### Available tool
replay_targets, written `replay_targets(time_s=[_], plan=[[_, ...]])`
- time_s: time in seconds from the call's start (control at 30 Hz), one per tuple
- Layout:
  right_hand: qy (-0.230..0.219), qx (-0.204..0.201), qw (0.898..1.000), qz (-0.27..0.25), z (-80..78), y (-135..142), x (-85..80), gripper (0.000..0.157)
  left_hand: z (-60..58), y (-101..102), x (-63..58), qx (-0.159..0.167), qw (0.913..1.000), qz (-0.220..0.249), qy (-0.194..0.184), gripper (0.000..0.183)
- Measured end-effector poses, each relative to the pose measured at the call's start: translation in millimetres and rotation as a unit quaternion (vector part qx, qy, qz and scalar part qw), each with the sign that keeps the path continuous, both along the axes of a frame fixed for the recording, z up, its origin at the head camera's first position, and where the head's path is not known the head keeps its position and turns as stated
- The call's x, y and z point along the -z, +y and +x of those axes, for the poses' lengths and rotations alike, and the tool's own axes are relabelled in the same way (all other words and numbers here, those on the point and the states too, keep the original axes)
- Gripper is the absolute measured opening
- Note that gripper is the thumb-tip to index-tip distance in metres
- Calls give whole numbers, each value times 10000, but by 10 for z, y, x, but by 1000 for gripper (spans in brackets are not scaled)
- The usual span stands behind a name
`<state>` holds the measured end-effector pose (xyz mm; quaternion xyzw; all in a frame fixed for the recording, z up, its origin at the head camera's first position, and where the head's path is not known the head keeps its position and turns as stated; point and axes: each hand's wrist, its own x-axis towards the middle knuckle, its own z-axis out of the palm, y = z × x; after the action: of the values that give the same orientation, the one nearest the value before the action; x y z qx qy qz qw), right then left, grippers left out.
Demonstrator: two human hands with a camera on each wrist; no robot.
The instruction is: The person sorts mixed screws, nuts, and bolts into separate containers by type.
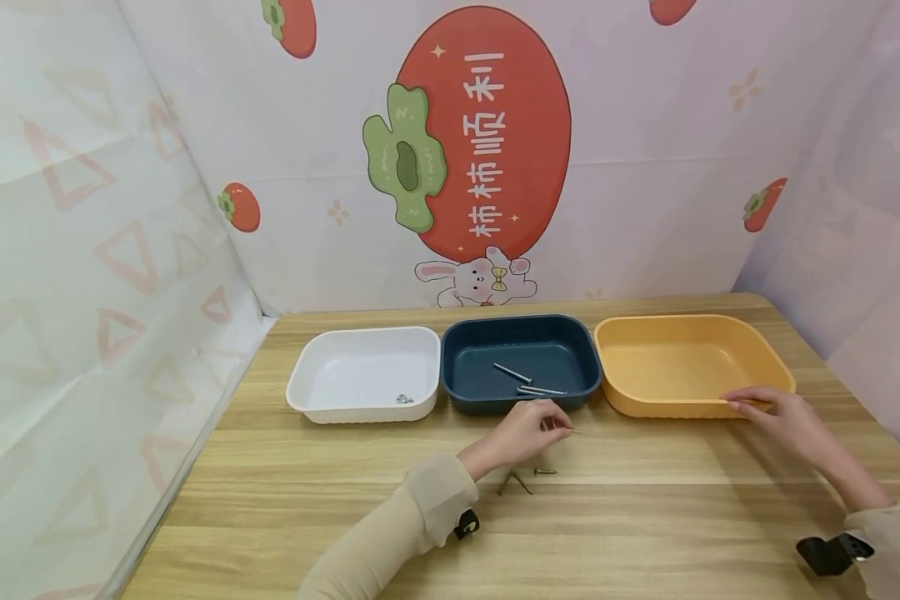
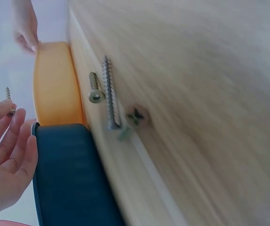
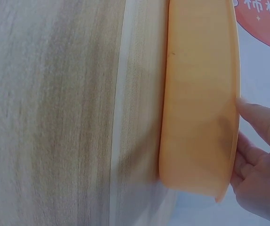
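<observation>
My left hand (image 1: 523, 432) pinches a small screw (image 2: 8, 94) between thumb and fingertips, in front of the navy tray (image 1: 521, 406). Below that hand, several screws lie on the wooden table, among them a short brass-coloured screw (image 1: 545, 472) and a longer threaded screw (image 2: 109, 92). On the right, my right hand (image 1: 783, 418) grips the front rim of the yellow tray (image 3: 201, 94) near its right corner, thumb outside and fingers over the inner side.
Several long silver bolts (image 1: 513, 372) lie inside the navy tray. A white tray (image 1: 363, 414) on the left holds a few small shiny metal pieces (image 1: 404, 399). The three trays stand side by side near the printed back curtain (image 1: 622, 208).
</observation>
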<state>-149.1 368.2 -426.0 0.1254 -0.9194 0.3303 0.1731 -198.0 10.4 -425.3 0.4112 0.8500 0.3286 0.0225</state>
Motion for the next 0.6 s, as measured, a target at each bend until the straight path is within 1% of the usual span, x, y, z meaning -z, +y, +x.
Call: replay_targets(time_s=[0.27,0.37,0.6], plan=[[-32,22,10000,-12,-4,5,4,10,-9,147,-22,-258,9988,397,88,9],[-41,9,10000,-30,-7,4,3,9,-6,204,-38,-370,9979,528,36,9],[-60,11,10000,-64,2,3,1,10,-2,361,-77,-612,9958,647,226,10]])
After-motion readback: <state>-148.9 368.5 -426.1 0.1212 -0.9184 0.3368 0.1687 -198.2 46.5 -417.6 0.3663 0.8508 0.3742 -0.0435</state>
